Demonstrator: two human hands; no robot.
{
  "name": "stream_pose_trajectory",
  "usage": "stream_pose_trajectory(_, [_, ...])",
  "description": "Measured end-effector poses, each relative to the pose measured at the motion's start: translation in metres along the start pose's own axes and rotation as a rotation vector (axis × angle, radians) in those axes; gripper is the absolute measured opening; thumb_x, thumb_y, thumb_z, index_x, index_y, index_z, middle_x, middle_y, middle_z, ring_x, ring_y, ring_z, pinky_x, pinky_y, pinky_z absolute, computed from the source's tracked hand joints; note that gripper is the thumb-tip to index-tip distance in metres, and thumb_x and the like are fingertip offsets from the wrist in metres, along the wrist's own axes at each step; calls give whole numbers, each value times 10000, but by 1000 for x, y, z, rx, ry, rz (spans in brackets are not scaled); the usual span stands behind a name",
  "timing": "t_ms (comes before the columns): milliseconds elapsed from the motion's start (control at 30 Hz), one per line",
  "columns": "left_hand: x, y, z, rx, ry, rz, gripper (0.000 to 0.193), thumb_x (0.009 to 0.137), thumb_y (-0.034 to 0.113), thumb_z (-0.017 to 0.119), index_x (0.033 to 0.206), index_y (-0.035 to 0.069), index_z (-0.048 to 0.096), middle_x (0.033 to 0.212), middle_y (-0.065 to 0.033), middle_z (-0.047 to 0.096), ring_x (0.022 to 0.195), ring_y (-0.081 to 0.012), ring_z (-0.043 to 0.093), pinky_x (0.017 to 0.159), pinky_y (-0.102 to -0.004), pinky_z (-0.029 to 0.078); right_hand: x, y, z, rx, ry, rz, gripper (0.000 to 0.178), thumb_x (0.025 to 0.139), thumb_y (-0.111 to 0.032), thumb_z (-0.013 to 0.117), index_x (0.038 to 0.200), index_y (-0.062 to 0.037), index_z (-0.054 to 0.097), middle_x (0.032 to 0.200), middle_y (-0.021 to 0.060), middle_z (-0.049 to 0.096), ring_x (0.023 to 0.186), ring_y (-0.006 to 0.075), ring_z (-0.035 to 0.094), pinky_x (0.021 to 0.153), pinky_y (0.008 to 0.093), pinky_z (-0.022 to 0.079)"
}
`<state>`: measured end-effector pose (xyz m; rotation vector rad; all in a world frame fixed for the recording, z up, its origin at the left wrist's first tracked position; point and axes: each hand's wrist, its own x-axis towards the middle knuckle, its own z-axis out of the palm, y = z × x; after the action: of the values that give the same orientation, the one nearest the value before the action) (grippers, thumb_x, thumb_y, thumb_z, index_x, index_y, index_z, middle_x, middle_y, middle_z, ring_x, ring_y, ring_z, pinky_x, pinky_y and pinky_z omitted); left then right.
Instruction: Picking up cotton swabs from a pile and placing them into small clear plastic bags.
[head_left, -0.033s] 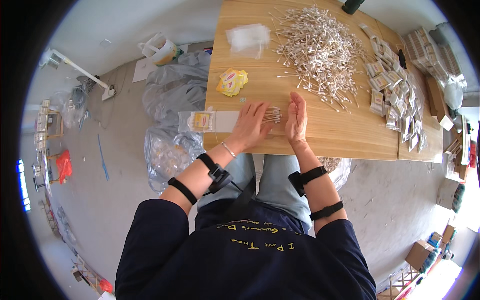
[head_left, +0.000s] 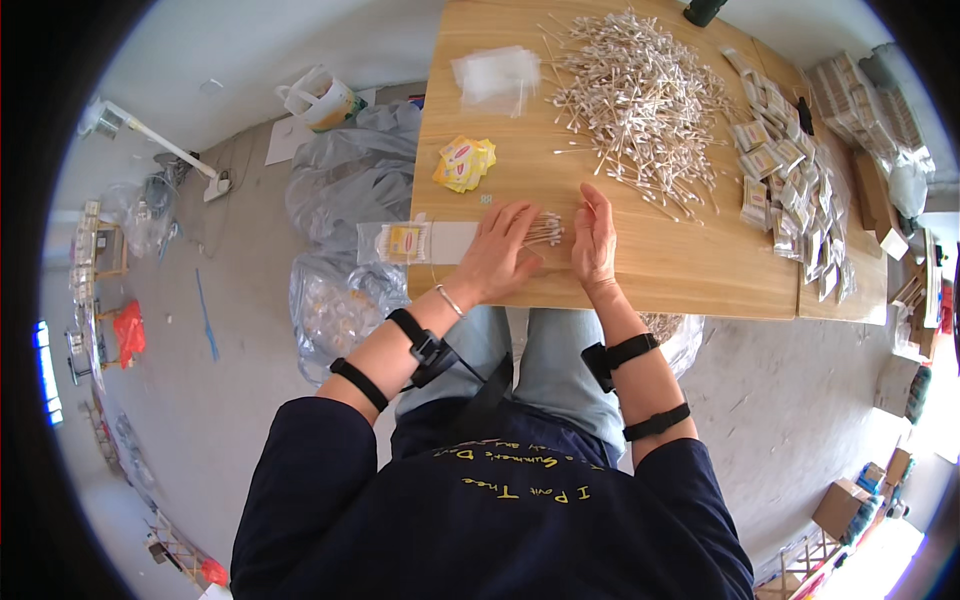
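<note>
Beyond the fingertips of the right hand point(head_left: 594, 240), passage is blocked by heaped swabs point(head_left: 640, 105); toward the fingers of the left hand point(head_left: 495, 250), the gap is narrowed by a swab bundle point(head_left: 547, 230). Bare tabletop point(head_left: 700, 270) is offered rightward, up to the packets point(head_left: 795, 190).

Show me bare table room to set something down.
The wooden table is bare right of the right hand, in front of the cotton swab heap, and between the yellow cards and that heap. Plastic swab packets crowd the right end.

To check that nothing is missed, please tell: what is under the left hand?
Cotton swabs stick out from under the left hand toward the right; the rest is covered.
</note>
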<state>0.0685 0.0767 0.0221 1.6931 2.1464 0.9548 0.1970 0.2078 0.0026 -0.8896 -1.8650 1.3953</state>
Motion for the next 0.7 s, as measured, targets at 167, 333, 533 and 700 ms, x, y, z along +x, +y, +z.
stream_pose_trajectory(167, [1, -19, -18, 32, -39, 139, 609, 762, 95, 681, 1316, 9, 442, 1382, -183, 423, 1333, -373, 343, 1104, -443, 311, -3, 5, 4, -211, -60, -203, 415, 906, -5, 449, 1319, 28, 435, 1319, 240, 490, 1242, 373, 465, 1064, 395, 354])
stream_pose_trajectory(333, [17, -13, 9, -75, 8, 79, 555, 794, 44, 650, 1310, 9, 449, 1366, -188, 460, 1319, -373, 381, 1095, -434, 328, -2, -2, 25, 34, -17, -67, 422, 915, 10, 433, 1335, 34, 417, 1370, 239, 459, 1289, 373, 433, 1082, 404, 335])
stream_pose_trajectory(533, [18, -1, 13, -25, 140, -54, 510, 845, 128, 625, 1308, -2, 456, 1347, -188, 486, 1325, -368, 380, 1105, -466, 294, -15, 13, 18, -79, 112, -116, 416, 977, -69, 421, 1383, 19, 394, 1370, 171, 485, 1265, 253, 458, 1078, 334, 332])
stream_pose_trajectory(700, [6, 16, 31, 421, -123, -46, 838, 878, 519, 515, 1461, -22, 251, 1518, -193, 274, 1440, -303, 191, 1160, -488, 135, -12, 10, 20, 112, 172, -33, 404, 996, -149, 418, 1354, 39, 419, 1332, 228, 507, 1258, 317, 477, 1045, 368, 372])
